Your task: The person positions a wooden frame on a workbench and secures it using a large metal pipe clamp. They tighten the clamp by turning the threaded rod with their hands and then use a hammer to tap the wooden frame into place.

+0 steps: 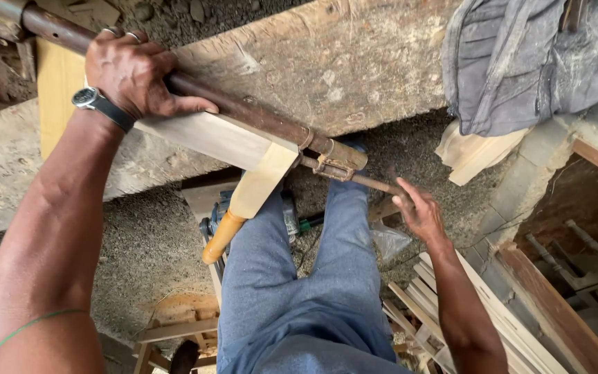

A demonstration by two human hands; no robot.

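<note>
My left hand (131, 73), with a wristwatch and rings, grips a long rusty pipe clamp (257, 114) that lies diagonally over a pale wooden board (209, 138) on a rough workbench (327, 62). The board's angled end (261, 181) hangs past the bench edge. My right hand (420, 211) pinches the thin metal handle rod (375, 183) at the clamp's lower end, just past its rusty jaw (333, 161). My legs in blue jeans (299, 291) are below.
An orange-handled tool (221, 237) and a power tool (216, 215) lie on the gravel floor by my legs. Pale wood strips (444, 318) are stacked at lower right. A grey cloth (527, 62) sits at upper right above a concrete ledge (520, 180).
</note>
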